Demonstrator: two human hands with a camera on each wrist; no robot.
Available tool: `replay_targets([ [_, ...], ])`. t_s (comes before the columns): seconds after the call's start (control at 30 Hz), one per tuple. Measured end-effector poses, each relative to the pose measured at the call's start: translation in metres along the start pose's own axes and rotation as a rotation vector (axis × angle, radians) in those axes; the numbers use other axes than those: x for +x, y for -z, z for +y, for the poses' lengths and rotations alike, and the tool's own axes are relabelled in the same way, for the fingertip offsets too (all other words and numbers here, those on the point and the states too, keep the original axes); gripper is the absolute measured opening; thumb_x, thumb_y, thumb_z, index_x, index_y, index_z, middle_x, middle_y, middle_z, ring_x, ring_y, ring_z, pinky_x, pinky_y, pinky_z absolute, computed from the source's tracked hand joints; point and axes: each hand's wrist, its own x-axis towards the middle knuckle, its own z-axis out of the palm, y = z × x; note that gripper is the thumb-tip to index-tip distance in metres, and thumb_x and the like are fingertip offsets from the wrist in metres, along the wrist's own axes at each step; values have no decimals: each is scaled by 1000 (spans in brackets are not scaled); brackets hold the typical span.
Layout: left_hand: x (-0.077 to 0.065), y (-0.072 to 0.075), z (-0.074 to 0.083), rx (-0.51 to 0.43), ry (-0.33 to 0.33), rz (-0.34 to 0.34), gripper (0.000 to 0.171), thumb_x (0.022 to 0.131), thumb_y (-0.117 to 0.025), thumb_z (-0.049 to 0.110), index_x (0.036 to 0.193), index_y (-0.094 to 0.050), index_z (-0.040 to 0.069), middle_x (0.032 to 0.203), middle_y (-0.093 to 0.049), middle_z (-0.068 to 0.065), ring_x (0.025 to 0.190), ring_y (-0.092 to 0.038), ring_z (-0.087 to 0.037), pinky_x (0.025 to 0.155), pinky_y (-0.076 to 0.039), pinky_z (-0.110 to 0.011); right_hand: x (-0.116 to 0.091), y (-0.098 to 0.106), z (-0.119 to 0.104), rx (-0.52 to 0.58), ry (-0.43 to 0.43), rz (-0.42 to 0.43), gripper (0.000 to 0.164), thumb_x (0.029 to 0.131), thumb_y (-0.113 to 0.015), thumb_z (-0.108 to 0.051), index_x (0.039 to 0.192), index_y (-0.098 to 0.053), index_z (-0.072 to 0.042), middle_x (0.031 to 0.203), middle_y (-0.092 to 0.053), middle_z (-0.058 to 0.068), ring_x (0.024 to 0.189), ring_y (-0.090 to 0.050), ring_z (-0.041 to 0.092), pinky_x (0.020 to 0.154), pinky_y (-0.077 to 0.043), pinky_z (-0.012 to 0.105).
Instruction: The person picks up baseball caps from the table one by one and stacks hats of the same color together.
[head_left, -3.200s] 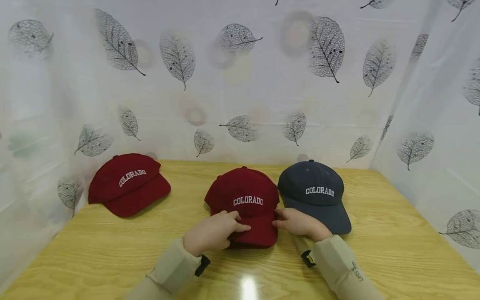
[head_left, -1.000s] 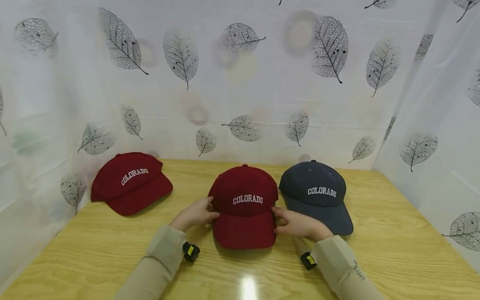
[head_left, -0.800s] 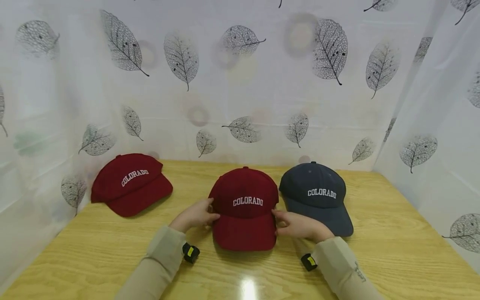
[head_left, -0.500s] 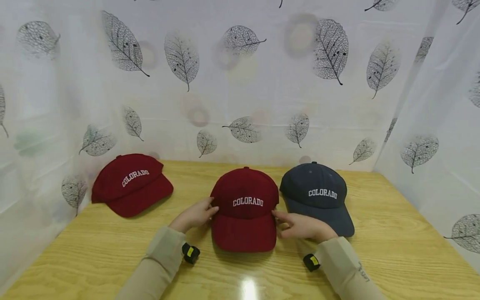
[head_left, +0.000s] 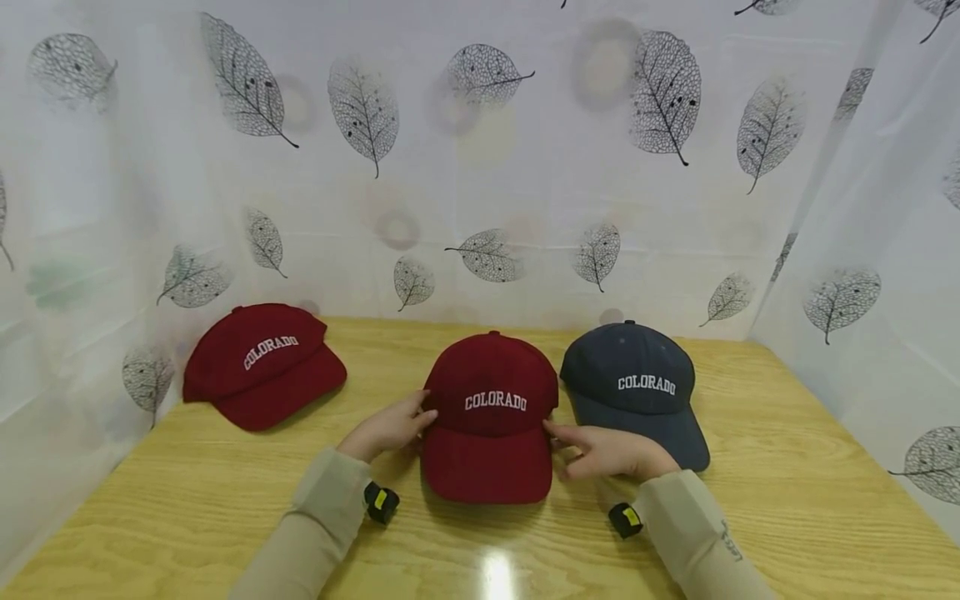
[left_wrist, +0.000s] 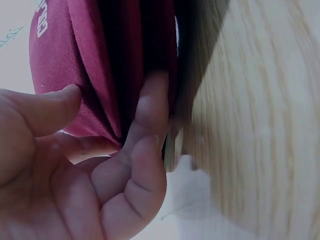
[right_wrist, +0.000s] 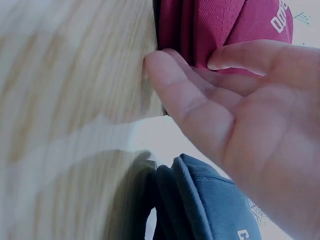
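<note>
A dark red baseball cap [head_left: 487, 400] lettered COLORADO sits at mid-table, brim toward me. In the left wrist view several red cloth layers [left_wrist: 95, 55] lie one over another at its edge. My left hand [head_left: 386, 429] holds its left side, thumb against the outside, one finger tucked into the dark space beneath. On the opposite side my right hand [head_left: 607, 450] touches the cap with its thumb tip; its fingers are fairly straight in the right wrist view, some tips hidden beside the cap. Just right of that hand sits a navy COLORADO cap [head_left: 630, 375].
A second red cap [head_left: 262, 367] lies at the table's left rear, its brim angled to the right. The wooden table [head_left: 187, 517] is bordered behind and at the sides by a pale leaf-print curtain [head_left: 510, 175].
My left hand has moved from on top of the brim to the cap's left side. The middle cap's brim has shifted slightly left and faces me straighter. My right hand's fingers have loosened.
</note>
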Motion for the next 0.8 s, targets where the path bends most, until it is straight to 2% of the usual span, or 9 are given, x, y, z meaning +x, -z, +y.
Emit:
replay_targets([
  [0.13, 0, 0, 0, 42, -5, 17, 50, 95, -38, 13, 135, -19, -9, 101, -53, -19, 77, -57, -23, 67, -45, -35, 1, -1, -1, -32, 0, 2, 76, 78, -57, -15, 136, -15, 9, 134, -31, 23, 116, -38, 29, 90, -35, 34],
  [0.3, 0, 0, -1, 109, -26, 37, 49, 95, -39, 14, 134, -21, -11, 120, -44, -25, 104, -47, -28, 86, -37, -42, 1, -2, -2, -77, -13, 22, 73, 78, -57, -15, 135, -19, 10, 133, -34, 24, 118, -38, 31, 93, -33, 43],
  [0.43, 0, 3, -2, 56, -14, 18, 53, 93, -44, 11, 134, -19, -10, 98, -53, -20, 81, -55, -24, 70, -44, -36, 0, -1, -1, -120, 1, 31, 66, 80, -53, -13, 133, -23, 12, 136, -28, 24, 123, -31, 31, 97, -28, 39],
  [0.5, -2, 5, -2, 35, 12, 15, 48, 90, -50, 12, 129, -31, -8, 86, -54, -13, 67, -54, -17, 58, -43, -30, 0, 0, 0, -118, 4, 42, 62, 83, -50, -13, 132, -24, 13, 136, -29, 24, 123, -31, 30, 98, -27, 38],
  [0.53, -3, 6, -1, 42, 16, 9, 41, 88, -53, 12, 122, -40, -9, 78, -54, -11, 60, -53, -15, 52, -41, -27, 1, 1, 0, -111, 4, 47, 60, 84, -49, -12, 132, -24, 13, 136, -29, 24, 122, -32, 30, 99, -26, 38],
  [0.6, -5, 8, 0, 89, 10, 3, 27, 85, -58, 13, 100, -55, -9, 75, -58, -10, 61, -55, -14, 50, -40, -25, 2, 1, 1, -90, 3, 59, 57, 86, -47, -12, 132, -25, 14, 134, -31, 25, 120, -36, 30, 98, -25, 43],
  [0.67, -5, 9, 2, 144, -1, 8, 20, 84, -61, 15, 75, -61, -4, 65, -59, -7, 57, -54, -12, 47, -37, -23, 2, 2, 1, -50, -7, 66, 56, 88, -46, -12, 132, -24, 14, 134, -32, 25, 118, -39, 31, 98, -24, 47],
  [0.73, -5, 10, 2, 192, -23, 6, 24, 83, -61, 15, 65, -61, -1, 57, -58, -5, 52, -51, -11, 45, -36, -22, 2, 2, 2, -34, -12, 67, 56, 88, -46, -12, 132, -24, 15, 134, -31, 26, 118, -39, 31, 97, -23, 49],
  [0.8, -4, 9, 2, 191, -23, 19, 24, 83, -61, 14, 64, -60, 0, 57, -56, -3, 51, -50, -10, 45, -38, -23, 2, 3, 2, -27, -12, 61, 56, 88, -47, -12, 132, -23, 15, 135, -30, 26, 120, -35, 32, 98, -22, 49],
])
